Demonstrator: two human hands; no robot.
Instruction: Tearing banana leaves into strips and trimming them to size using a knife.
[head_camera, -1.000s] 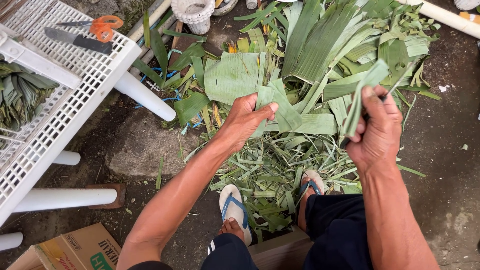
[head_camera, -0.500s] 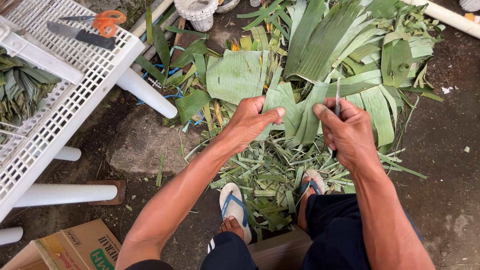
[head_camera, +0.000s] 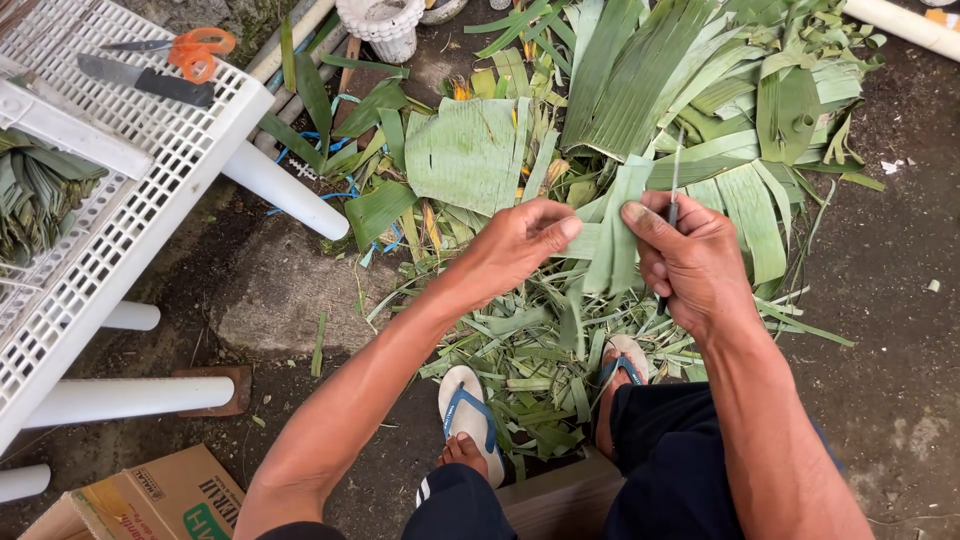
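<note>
Head view looks down on two bare hands at work over a heap of green leaves. Left hand (head_camera: 515, 245) is curled shut, thumb and fingers pinched on one edge of a banana leaf strip (head_camera: 612, 235) held up between both hands. Right hand (head_camera: 690, 262) is closed too, thumb pressed on the other edge of the same strip, and its fingers also grip a thin knife (head_camera: 673, 185) whose narrow blade sticks up past the knuckles. The strip hangs just ahead of the thumbs, its lower end drooping toward the cuttings below.

Beyond the fingertips lies a broad banana leaf piece (head_camera: 468, 152), flat on the pile, with long whole leaves (head_camera: 640, 70) farther out. Under the wrists, leaf trimmings (head_camera: 530, 360) cover the ground around two sandalled feet (head_camera: 468, 408).

Well off to the left of the left hand stands a white plastic rack (head_camera: 120, 190) with white tube legs; on its top lie orange-handled scissors (head_camera: 185, 48) and a dark knife (head_camera: 145, 80) just beside them, and bundled folded leaves (head_camera: 35, 195) sit on its lower shelf. Near the left elbow a cardboard box (head_camera: 150, 500) rests on the dirt.
</note>
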